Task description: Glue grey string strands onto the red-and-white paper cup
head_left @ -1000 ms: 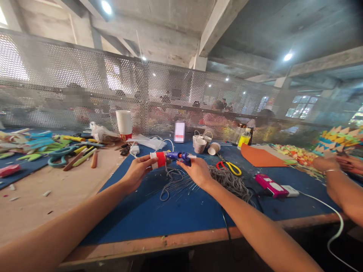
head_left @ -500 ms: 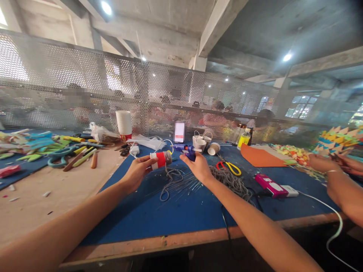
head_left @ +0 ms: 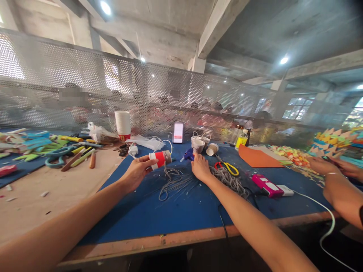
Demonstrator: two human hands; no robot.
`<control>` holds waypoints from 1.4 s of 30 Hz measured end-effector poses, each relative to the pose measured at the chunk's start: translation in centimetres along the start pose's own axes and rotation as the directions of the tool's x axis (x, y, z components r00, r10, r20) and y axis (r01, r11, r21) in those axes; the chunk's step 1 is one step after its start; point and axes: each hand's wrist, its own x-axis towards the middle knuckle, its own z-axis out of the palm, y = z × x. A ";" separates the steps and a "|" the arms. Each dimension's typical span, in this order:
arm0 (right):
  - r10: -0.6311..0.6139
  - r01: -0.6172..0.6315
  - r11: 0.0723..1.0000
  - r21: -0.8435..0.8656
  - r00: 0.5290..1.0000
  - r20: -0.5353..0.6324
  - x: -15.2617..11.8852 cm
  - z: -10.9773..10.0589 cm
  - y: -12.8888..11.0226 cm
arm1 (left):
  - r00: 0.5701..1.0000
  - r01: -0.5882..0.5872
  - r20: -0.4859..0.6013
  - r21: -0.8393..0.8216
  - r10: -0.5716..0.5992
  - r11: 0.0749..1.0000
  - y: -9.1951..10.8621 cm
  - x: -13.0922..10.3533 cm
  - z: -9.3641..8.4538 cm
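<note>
My left hand (head_left: 138,168) grips a red-and-white paper cup (head_left: 159,158) lying sideways. Grey cord is wound around the cup's right end, and a loose length trails from it to the table. My right hand (head_left: 202,169) is closed on a blue glue gun (head_left: 188,154), low over the mat, its nozzle pointing left; the fingers partly hide its handle. Just beyond it stand small cord-wrapped cups (head_left: 199,145), and another cup (head_left: 211,149) lies on its side. A tangle of grey cord (head_left: 231,181) lies by my right wrist.
Yellow-and-red-handled scissors (head_left: 231,168), a magenta box (head_left: 267,185) with a white cable and orange paper (head_left: 256,156) lie to the right. Stacked paper cups (head_left: 123,125), teal scissors (head_left: 56,156) and craft tools are leftward. Another person's hands (head_left: 323,165) work at far right.
My right hand has moved slightly right and lowered the glue gun toward the mat, turning it. My left hand keeps the cup in nearly the same place.
</note>
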 end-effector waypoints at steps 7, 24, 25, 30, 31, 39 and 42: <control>-0.071 0.069 0.996 -0.054 0.997 -0.030 -0.6 -0.2 -0.2 | 0.999 0.003 0.032 0.013 -0.004 1.000 0.2 -0.3 0.3; -0.475 -0.040 0.426 0.904 0.840 0.262 -3.5 -2.8 -4.8 | 0.997 -0.071 0.034 0.022 0.070 0.997 0.3 -0.3 0.6; -0.462 -0.010 0.435 0.900 0.856 0.233 -3.4 -2.9 -4.7 | 0.997 -0.062 0.039 0.029 0.061 0.998 0.3 -0.4 0.7; -0.352 0.196 0.537 0.821 0.936 0.006 -3.2 -3.8 -4.6 | 0.995 -0.012 0.100 0.111 0.000 0.994 0.5 -1.0 1.1; -0.340 0.236 0.564 0.791 0.940 -0.038 -3.3 -4.0 -4.7 | 0.994 -0.002 0.109 0.124 -0.012 0.992 0.5 -1.1 1.2; -0.376 0.484 0.660 0.575 0.875 -0.305 -3.5 -4.1 -4.8 | 0.984 0.054 0.156 0.180 -0.083 0.982 0.8 -1.7 1.8; -0.393 0.523 0.661 0.538 0.852 -0.346 -3.5 -4.0 -4.7 | 0.980 0.058 0.175 0.197 -0.093 0.979 0.9 -1.9 2.0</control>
